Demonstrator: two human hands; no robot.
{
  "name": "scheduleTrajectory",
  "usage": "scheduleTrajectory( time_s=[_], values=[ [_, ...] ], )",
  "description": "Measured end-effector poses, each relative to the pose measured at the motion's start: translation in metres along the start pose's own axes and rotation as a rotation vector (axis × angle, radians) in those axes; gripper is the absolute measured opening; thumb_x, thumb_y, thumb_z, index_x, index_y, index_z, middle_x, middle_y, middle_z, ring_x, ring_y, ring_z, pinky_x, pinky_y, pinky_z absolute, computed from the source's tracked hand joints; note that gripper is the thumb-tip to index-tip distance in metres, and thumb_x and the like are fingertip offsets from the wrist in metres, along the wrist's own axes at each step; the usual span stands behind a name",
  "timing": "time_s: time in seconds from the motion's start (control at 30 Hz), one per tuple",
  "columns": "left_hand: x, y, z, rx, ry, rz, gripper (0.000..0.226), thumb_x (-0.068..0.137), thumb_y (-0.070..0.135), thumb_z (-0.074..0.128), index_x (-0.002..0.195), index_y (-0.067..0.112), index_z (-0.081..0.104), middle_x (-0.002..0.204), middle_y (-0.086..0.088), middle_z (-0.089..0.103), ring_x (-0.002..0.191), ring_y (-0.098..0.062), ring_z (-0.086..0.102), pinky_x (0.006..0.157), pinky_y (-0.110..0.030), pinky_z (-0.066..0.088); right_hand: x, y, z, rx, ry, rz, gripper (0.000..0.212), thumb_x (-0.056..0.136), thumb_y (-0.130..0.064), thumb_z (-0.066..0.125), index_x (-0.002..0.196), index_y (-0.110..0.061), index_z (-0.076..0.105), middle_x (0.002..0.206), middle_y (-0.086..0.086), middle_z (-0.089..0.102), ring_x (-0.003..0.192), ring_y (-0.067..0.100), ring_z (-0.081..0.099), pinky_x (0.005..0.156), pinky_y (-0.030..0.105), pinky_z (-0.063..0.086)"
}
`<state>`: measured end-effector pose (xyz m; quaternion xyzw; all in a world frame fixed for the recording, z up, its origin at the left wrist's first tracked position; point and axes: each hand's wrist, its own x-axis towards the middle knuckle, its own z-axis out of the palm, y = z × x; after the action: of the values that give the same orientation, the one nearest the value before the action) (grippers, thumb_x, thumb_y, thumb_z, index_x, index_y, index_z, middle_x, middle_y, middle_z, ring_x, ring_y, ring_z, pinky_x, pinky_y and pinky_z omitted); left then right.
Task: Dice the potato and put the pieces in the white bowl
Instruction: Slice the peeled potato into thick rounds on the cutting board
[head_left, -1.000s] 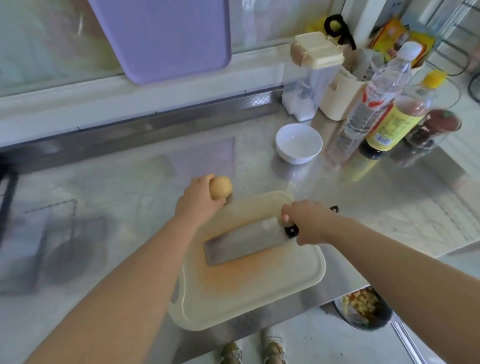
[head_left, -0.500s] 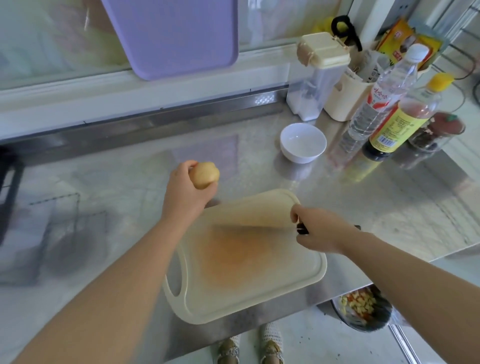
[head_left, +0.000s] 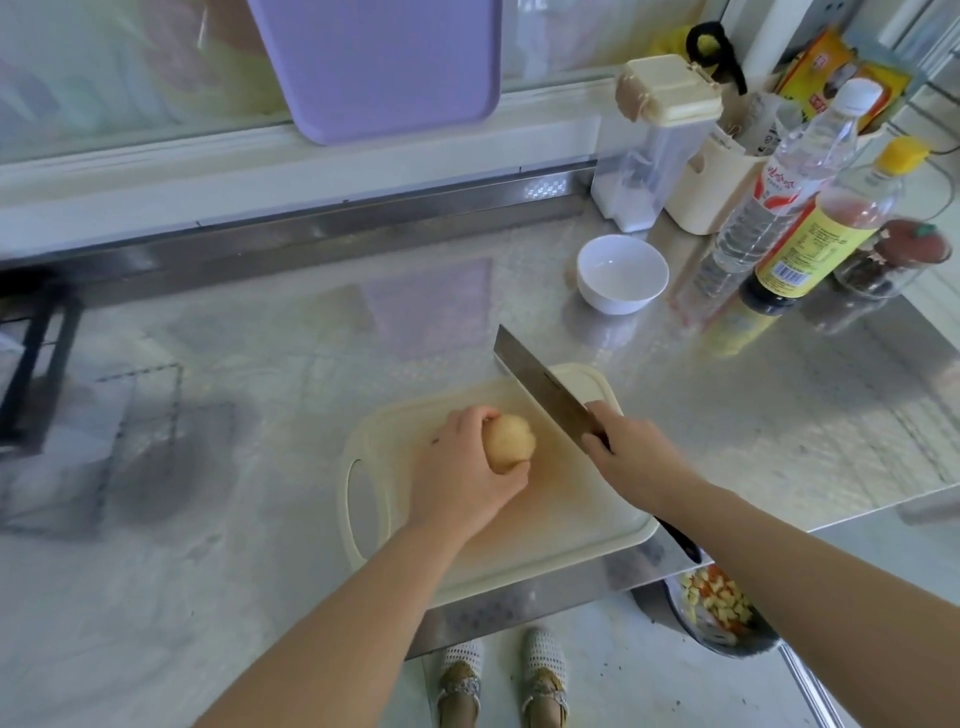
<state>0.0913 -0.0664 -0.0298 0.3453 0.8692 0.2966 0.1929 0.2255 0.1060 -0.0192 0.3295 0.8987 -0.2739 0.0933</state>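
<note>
A roundish, pale yellow potato (head_left: 511, 441) lies whole and uncut on the cream plastic cutting board (head_left: 571, 512), towards its far left part. The left grip (head_left: 462, 467) curls round its left side from above and holds it down, so only its right half shows. A broad rectangular steel cleaver (head_left: 545, 395) with a dark handle is held by the right grip (head_left: 628, 449) just right of the potato. Its blade is raised and slanted, reaching out past the board's far edge, clear of the potato. The small round white bowl (head_left: 621, 273) stands upright on the shiny table (head_left: 727, 415) beyond the board's far right corner, well apart from the potato.
</note>
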Motion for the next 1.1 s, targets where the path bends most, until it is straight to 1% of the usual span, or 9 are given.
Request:
scheduleTrajectory(
  time_s=[0.1,0.2,0.27,0.37,0.5,0.63,0.83,1.0,1.1],
  values=[
    [0.001,-0.002,0.008,0.046,-0.039,0.026,0.061,0.075,0.055,0.071,0.125,0.037,0.041,0.123,0.014,0.048,0.105,-0.014,0.055,0.083,-0.029,0.048,-0.002,-0.001,0.003,-0.017,0.012,0.007,0.024,0.105,-0.031,0.041,0.128,-0.024,0.045,0.074,-0.002,0.06,0.063,0.017,0.061,0.059,0.036,0.055],
    [0.001,-0.009,0.008,0.012,-0.107,0.03,0.066,0.075,0.057,0.07,0.131,0.037,0.04,0.127,0.013,0.047,0.107,-0.011,0.054,0.088,-0.031,0.05,-0.003,-0.001,0.008,-0.024,-0.001,0.019,0.02,0.104,-0.029,0.041,0.123,-0.023,0.045,0.074,0.001,0.061,0.064,0.021,0.061,0.064,0.046,0.058],
    [0.001,-0.014,0.007,-0.163,-0.159,-0.037,0.071,0.076,0.057,0.07,0.136,0.033,0.041,0.128,0.013,0.048,0.109,-0.007,0.055,0.091,-0.03,0.051,-0.003,0.0,0.011,-0.033,-0.011,0.036,0.016,0.104,-0.029,0.041,0.118,-0.023,0.043,0.073,0.002,0.06,0.064,0.023,0.061,0.066,0.049,0.058],
    [0.001,-0.016,0.006,-0.369,-0.176,-0.161,0.054,0.083,0.045,0.071,0.131,0.031,0.048,0.121,0.012,0.058,0.104,-0.005,0.059,0.087,-0.023,0.049,-0.001,0.0,0.014,-0.043,-0.006,0.048,0.011,0.103,-0.026,0.039,0.113,-0.023,0.043,0.073,0.002,0.058,0.063,0.023,0.061,0.064,0.049,0.058],
    [0.001,-0.02,0.011,-0.498,-0.178,-0.269,0.062,0.073,0.056,0.072,0.127,0.034,0.051,0.116,0.016,0.06,0.1,-0.011,0.065,0.091,-0.04,0.056,-0.002,-0.007,0.009,-0.032,-0.043,0.06,0.01,0.104,-0.024,0.037,0.107,-0.02,0.045,0.074,0.005,0.059,0.062,0.024,0.062,0.064,0.049,0.058],
    [0.0,-0.021,0.012,-0.555,-0.174,-0.311,0.063,0.064,0.063,0.074,0.119,0.04,0.055,0.113,0.02,0.059,0.102,-0.011,0.065,0.091,-0.04,0.056,-0.007,-0.024,-0.012,0.018,0.013,0.036,0.011,0.106,-0.024,0.036,0.098,-0.02,0.043,0.072,0.005,0.057,0.062,0.028,0.061,0.054,0.041,0.049],
    [-0.001,-0.02,0.012,-0.619,-0.173,-0.369,0.04,0.084,0.038,0.074,0.119,0.028,0.056,0.104,0.005,0.068,0.088,-0.017,0.072,0.086,-0.046,0.058,-0.044,-0.06,-0.025,-0.101,0.009,-0.067,0.011,0.105,-0.022,0.033,0.113,-0.022,0.041,0.072,0.002,0.053,0.061,0.023,0.055,0.052,0.034,0.038],
    [-0.002,-0.019,0.012,-0.567,-0.14,-0.374,0.06,0.063,0.064,0.071,0.11,0.029,0.059,0.095,0.006,0.072,0.089,-0.015,0.072,0.087,-0.046,0.057,-0.056,-0.071,-0.014,-0.122,-0.054,-0.024,0.014,0.104,-0.018,0.032,0.115,-0.022,0.041,0.074,0.004,0.056,0.063,0.025,0.057,0.055,0.038,0.046],
    [-0.002,-0.02,0.013,-0.559,-0.13,-0.372,0.062,0.06,0.068,0.071,0.107,0.029,0.059,0.097,0.007,0.072,0.093,-0.015,0.071,0.088,-0.045,0.057,-0.058,-0.072,-0.009,-0.124,-0.072,-0.005,0.016,0.103,-0.016,0.031,0.116,-0.021,0.04,0.074,0.005,0.056,0.063,0.026,0.056,0.052,0.035,0.04]
  ],
)
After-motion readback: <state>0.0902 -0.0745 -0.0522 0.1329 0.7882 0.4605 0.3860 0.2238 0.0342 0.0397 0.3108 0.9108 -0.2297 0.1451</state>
